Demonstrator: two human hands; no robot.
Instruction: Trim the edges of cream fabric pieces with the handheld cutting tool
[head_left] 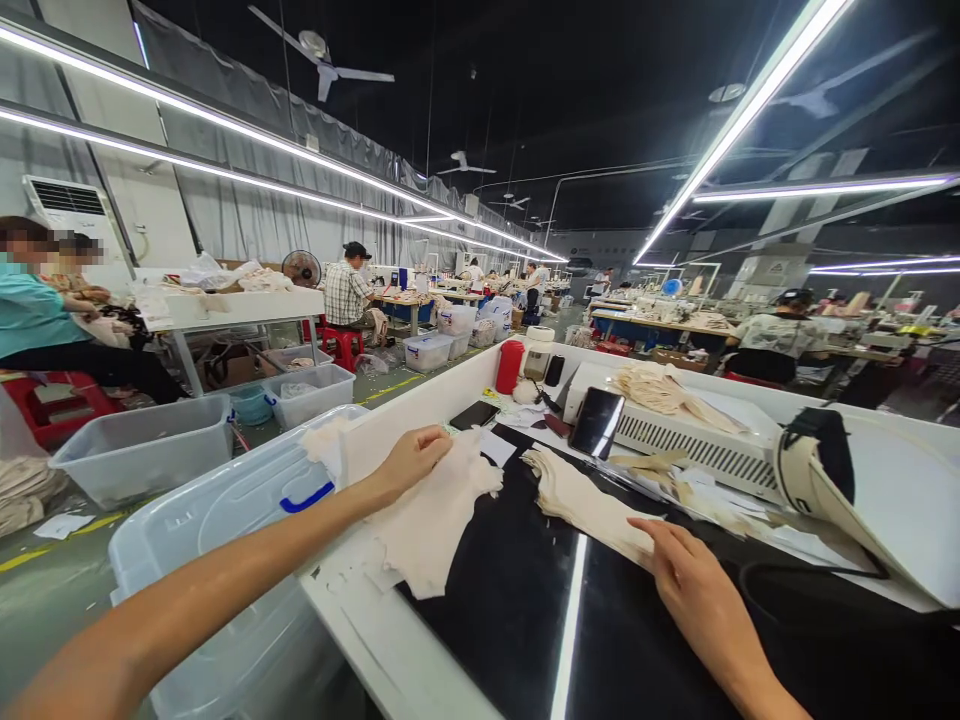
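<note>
Cream fabric pieces lie on a black work surface (517,600) at the near centre of the scene. The left hand (409,460) rests on the far edge of the left fabric piece (431,520), with fingers curled loosely over the cloth; whether they pinch it cannot be told. This piece overlaps the white table edge (375,640) on the left side. The right hand (694,580) lies flat, fingers extended and open, with the fingertips pressing the near end of the right fabric piece (585,505). That piece runs from the fingertips toward the far left, ending just beside a white paper slip (495,447).

A dark phone (596,422) stands tilted against a white machine housing (690,445), just beyond the right fabric piece. A stack of cream fabric (660,388) sits on top of the housing. A second flat phone (474,414) lies on the table further left. A red bottle (509,366) stands upright at the far end of the table.

Clear plastic bins (225,500) stand on the floor to the left of the table, the nearest one carrying a blue latch. Other people sit at work tables in the far left and far right areas, well apart from the two hands.
</note>
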